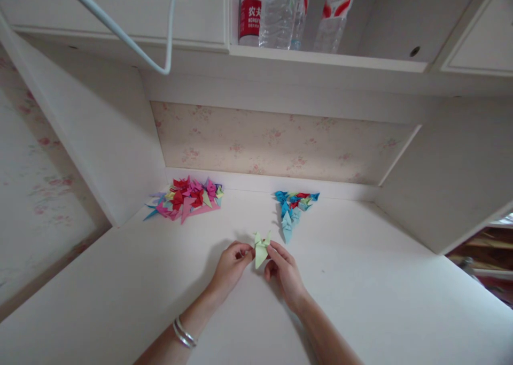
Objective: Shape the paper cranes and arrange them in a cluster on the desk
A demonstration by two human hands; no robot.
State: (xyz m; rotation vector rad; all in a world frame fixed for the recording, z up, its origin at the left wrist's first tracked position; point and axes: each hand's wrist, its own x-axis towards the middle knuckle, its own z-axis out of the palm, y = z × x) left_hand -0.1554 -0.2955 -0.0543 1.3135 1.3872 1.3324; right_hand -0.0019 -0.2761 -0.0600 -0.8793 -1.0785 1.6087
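A small pale green folded paper piece (261,249) is held up just above the white desk (360,301), between both hands. My left hand (230,266) pinches its left side with curled fingers. My right hand (284,269) pinches its right side. A silver bangle sits on my left wrist. Just beyond the hands lies a row of blue folded paper pieces (294,207) with a few red and green ones, arranged in an L shape.
A heap of pink, red and green folded papers (187,198) lies at the back left of the desk. Plastic water bottles (280,12) stand on the shelf overhead. White cabinet walls close in on both sides.
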